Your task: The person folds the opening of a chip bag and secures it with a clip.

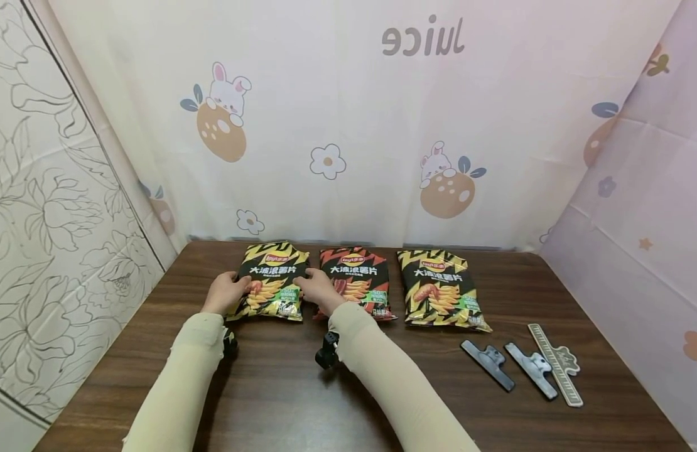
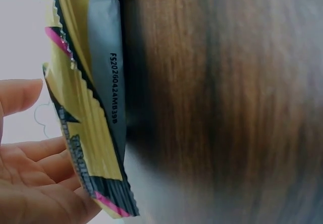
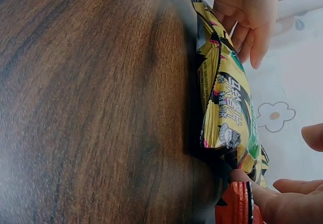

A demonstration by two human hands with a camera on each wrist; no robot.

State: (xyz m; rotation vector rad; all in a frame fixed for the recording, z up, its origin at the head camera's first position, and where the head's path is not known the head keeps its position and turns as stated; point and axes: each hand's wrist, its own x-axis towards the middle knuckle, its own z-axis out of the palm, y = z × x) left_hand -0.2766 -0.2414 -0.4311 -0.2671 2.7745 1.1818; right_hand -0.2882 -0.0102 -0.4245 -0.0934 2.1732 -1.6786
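- Flanking the left yellow bag (image 1: 275, 295) in the head view, resting the left hand (image 1: 226, 294) at its left edge and the right hand (image 1: 319, 290) at its right.
- Touching lightly rather than clenching, reaching over the left edge with a thumb.
- Finding that bag at the left end of a row on the wooden table (image 1: 275, 402), just beside the red bag (image 1: 356, 289) and well apart from the right yellow bag (image 1: 441, 292).
- Facing a printed curtain (image 1: 354, 107) behind the row (reading "Juice" backwards across its top).
- Noticing, at the near right, a dark clip (image 1: 488, 365), a silver-grey clip (image 1: 532, 370) and a pale clip (image 1: 556, 367).
- Switching to the left wrist view, seeing the left thumb (image 2: 20, 95) apart from the fingers, relaxed, and losing some fingertips behind the bag's edge.
- Reading a printed code (image 2: 114, 88) on a silvery patch of the wrapper.
- Moving to the right wrist view, seeing the right thumb (image 3: 314, 137) off the bag, and loose fingers near its edge beside the red bag's corner, leaving exact contact unclear.
- Seeing the left hand beyond, resting extended fingers along the opposite side.
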